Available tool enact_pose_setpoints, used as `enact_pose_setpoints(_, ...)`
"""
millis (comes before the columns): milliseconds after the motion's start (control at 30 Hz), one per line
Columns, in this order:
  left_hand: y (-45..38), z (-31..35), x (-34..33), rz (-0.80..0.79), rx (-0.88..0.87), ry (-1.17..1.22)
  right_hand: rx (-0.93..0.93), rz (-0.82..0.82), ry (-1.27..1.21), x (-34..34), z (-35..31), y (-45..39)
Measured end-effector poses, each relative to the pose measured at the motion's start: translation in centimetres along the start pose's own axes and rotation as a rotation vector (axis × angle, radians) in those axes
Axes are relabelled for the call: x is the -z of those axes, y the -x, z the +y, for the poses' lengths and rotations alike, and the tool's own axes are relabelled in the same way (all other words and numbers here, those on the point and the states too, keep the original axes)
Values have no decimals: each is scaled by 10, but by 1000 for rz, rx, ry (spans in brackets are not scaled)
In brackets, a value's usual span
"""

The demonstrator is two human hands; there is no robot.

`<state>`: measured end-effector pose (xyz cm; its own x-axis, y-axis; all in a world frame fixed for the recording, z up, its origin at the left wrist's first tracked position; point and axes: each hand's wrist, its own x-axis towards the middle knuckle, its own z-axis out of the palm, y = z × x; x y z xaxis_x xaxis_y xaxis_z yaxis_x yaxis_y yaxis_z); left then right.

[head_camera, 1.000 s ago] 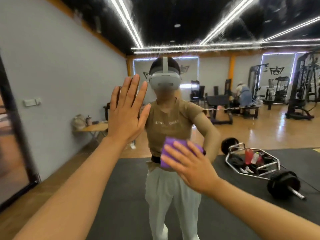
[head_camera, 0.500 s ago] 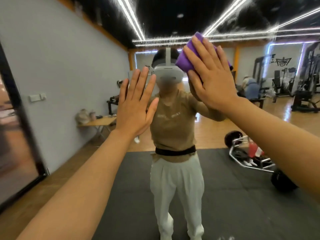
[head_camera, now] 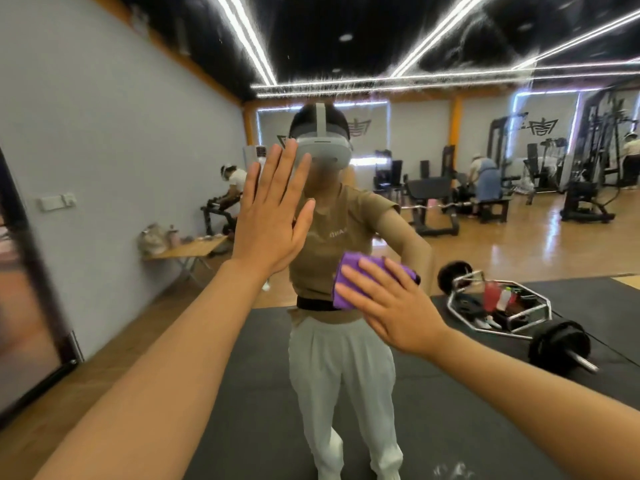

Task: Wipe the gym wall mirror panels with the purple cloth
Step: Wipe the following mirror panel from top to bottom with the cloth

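I had two hands up on one mirror panel (head_camera: 485,237) that filled the frame. My left hand (head_camera: 273,220), left of centre, lay flat on the glass, fingers straight and pointing up. My right hand (head_camera: 388,306), lower and right of centre, pressed one purple cloth (head_camera: 346,282) to the glass with straight fingers. The folded cloth seemed to run its long axis from lower left to upper right, though my hand hid much of it.
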<state>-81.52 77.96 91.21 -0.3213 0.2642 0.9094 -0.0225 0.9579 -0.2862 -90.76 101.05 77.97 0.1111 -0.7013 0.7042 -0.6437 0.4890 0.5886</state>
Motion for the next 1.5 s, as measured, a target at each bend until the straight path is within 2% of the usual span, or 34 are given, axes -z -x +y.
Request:
enact_pose_setpoints(100,0,-2,1,-21,-2,3,127,-74,55,-7,-8,23)
enact_pose_setpoints(233,1,-7,4,-45,-26,10,368,-177,53,4,22,10)
enact_pose_setpoints(300,2,-9,4,-44,-42,5,384,-181,31,15,43,-16)
enact_pose_setpoints(533,8,-17,9,-29,-53,2,-172,139,-2,60,90,-136)
enact_pose_setpoints(700,26,-43,15,-17,-66,-108,-437,269,-60,42,50,-139)
enact_pose_setpoints(733,29,-49,15,-21,-67,-111,-408,250,-56,33,33,-128)
enact_pose_setpoints(900,40,-62,16,-21,-65,-91,-19,-3,32,-14,-44,-30)
enact_pose_setpoints(967,42,-63,14,-19,-65,-87,34,-71,68,-22,-60,-5)
enact_pose_setpoints(1067,41,-63,11,-6,-77,-99,98,-99,66,-22,-59,2)
enact_pose_setpoints(1200,42,-62,11,5,-80,-124,282,-178,61,-9,-28,-13)
enact_pose_setpoints(1367,43,-64,13,-7,-105,-114,209,-146,19,9,-1,-55)
enact_pose_setpoints(1500,42,-64,19,-54,-92,-31,-21,-2,2,39,36,-132)
